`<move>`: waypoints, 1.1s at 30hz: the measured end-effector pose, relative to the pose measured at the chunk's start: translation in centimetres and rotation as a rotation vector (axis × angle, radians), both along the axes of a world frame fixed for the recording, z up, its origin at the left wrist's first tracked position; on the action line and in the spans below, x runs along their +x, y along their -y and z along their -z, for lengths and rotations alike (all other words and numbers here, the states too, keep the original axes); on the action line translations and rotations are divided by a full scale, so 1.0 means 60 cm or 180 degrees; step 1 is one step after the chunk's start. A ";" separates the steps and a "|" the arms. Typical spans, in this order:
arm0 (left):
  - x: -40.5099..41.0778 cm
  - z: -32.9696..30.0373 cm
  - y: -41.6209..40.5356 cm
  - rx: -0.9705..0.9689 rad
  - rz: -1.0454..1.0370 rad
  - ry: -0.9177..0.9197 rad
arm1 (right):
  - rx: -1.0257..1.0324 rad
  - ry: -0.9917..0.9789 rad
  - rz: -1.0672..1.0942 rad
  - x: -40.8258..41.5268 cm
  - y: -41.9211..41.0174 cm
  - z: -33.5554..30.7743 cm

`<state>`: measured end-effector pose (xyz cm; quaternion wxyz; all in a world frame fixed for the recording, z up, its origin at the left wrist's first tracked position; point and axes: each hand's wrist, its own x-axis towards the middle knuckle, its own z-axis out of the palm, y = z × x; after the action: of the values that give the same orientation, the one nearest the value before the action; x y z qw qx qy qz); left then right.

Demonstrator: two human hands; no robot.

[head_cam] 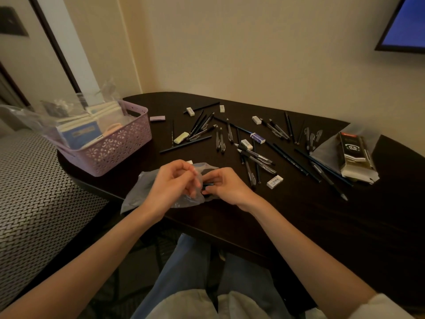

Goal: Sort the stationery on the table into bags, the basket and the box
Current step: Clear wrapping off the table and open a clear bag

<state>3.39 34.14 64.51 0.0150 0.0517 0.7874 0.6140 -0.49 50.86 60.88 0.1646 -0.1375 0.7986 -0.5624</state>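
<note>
Bare forearms, blue jeans (pale top).

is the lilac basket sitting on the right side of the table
No, the lilac basket sits at the table's left end, beside the left hand.

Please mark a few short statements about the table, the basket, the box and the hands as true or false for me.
1. The purple basket stands at the table's left end. True.
2. Both hands, left and right, are at a clear plastic bag. True.
3. The black box stands inside the basket. False: it lies at the right, on another plastic bag.
4. All pens are bagged. False: many pens and erasers lie loose on the table.
</note>
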 end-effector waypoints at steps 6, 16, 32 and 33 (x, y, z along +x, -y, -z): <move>-0.003 -0.001 -0.002 -0.0061 0.0039 -0.0093 | 0.0809 -0.0774 0.0064 -0.017 0.000 0.016; -0.008 0.047 0.072 -0.2435 -0.0969 -0.0857 | 0.0887 -0.1405 -0.0052 -0.010 0.001 0.018; 0.004 0.067 0.096 -0.2768 0.0158 -0.0162 | 0.1585 -0.1355 -0.0847 -0.038 0.014 0.010; 0.004 0.067 0.099 -0.2657 0.0079 -0.0212 | 0.1705 -0.1245 -0.0825 -0.041 0.018 0.010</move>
<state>3.61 28.21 60.49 0.0165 0.0705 0.9681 0.2399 -2.93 49.78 60.28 0.1088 -0.2948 0.9100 -0.2705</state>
